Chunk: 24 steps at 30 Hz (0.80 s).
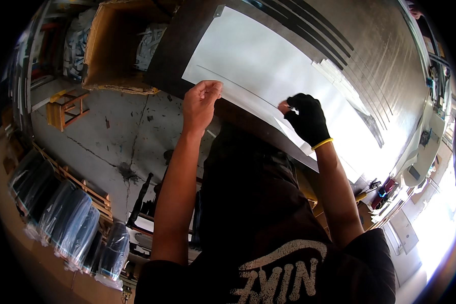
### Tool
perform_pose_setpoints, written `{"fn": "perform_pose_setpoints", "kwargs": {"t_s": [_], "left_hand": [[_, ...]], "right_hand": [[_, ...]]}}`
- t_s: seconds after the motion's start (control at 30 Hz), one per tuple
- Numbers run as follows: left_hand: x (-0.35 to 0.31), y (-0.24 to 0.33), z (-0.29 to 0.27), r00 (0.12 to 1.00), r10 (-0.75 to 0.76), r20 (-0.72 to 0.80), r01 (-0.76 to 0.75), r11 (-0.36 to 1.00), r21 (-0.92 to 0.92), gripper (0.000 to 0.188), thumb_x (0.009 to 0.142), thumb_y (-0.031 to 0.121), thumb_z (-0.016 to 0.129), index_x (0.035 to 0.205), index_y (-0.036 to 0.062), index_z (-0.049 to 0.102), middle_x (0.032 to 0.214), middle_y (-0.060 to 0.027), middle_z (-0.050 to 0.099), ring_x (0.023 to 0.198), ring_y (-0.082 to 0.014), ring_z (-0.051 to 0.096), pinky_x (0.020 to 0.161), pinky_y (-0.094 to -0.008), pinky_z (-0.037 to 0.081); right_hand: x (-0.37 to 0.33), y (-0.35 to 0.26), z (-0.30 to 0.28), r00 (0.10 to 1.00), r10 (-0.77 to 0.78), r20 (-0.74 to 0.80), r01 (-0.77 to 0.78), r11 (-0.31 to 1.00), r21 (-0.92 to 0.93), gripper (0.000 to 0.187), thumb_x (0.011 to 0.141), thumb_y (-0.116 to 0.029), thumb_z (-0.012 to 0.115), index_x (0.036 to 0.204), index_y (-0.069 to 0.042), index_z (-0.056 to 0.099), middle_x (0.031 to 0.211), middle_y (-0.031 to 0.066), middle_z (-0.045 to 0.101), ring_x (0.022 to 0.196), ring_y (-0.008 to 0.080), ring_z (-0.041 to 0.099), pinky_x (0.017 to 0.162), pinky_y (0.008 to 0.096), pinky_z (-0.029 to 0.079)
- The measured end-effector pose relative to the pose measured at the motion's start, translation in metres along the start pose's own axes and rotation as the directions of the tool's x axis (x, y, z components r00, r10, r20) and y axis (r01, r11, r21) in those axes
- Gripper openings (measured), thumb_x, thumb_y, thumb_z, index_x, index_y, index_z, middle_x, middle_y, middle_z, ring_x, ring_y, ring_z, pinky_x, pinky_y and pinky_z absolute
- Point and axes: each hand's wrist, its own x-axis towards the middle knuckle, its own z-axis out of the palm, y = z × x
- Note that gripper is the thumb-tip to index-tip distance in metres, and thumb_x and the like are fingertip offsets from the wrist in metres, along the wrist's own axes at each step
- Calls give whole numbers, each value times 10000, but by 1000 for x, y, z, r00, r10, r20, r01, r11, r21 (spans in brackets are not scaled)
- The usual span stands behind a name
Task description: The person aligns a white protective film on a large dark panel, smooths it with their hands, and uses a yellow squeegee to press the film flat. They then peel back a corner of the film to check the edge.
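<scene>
A large white sheet (258, 55) lies on the dark table, with a thin dark line (238, 85) running along it near its front edge. My bare left hand (202, 101) is over the sheet's front left edge, its fingers curled together. What it pinches, if anything, is too thin to make out. Farther right, my right hand (309, 119) wears a black glove with bare fingertips and a yellow cuff. Its thumb and fingers are pinched together over the sheet, at the right end of the thin line. Whatever lies between them is hidden.
Long dark strips (309, 25) lie at the table's far side, near a stack of narrow white strips (337, 76). An open cardboard box (111, 45) stands left of the table, a small wooden stool (66, 109) beyond it. Plastic-wrapped rolls (68, 218) line the lower left.
</scene>
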Motion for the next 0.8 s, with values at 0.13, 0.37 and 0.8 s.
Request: {"fn": "perform_pose_setpoints", "kwargs": {"t_s": [0.13, 0.37, 0.8], "left_hand": [[3, 0, 1, 999, 24, 32, -23, 999, -43, 275, 1110, 288, 715, 1194, 34, 782, 1040, 4, 753, 957, -81, 640, 828, -252, 486], [-6, 22, -1, 999, -40, 29, 41, 999, -32, 259, 1104, 268, 708, 1202, 40, 783, 1031, 18, 740, 872, -67, 552, 791, -230, 450], [-1, 3, -10, 1000, 1, 17, 1, 990, -143, 267, 1101, 230, 703, 1281, 41, 762, 1029, 2, 739, 833, -62, 555, 754, -221, 450]], "right_hand": [[32, -31, 32, 998, 27, -51, -13, 966, 259, 159, 911, -162, 862, 1035, -72, 819, 1017, 125, 790, 1009, 340, 747, 920, 423, 584], [64, -65, 77, 995, 69, 73, -88, 948, 305, 234, 986, -218, 844, 1096, -26, 766, 1031, 103, 756, 945, 226, 738, 863, 354, 590], [67, -66, 79, 974, 171, 149, -213, 914, 344, 297, 1016, -277, 814, 1006, 12, 744, 911, 124, 724, 808, 196, 702, 771, 337, 563]]}}
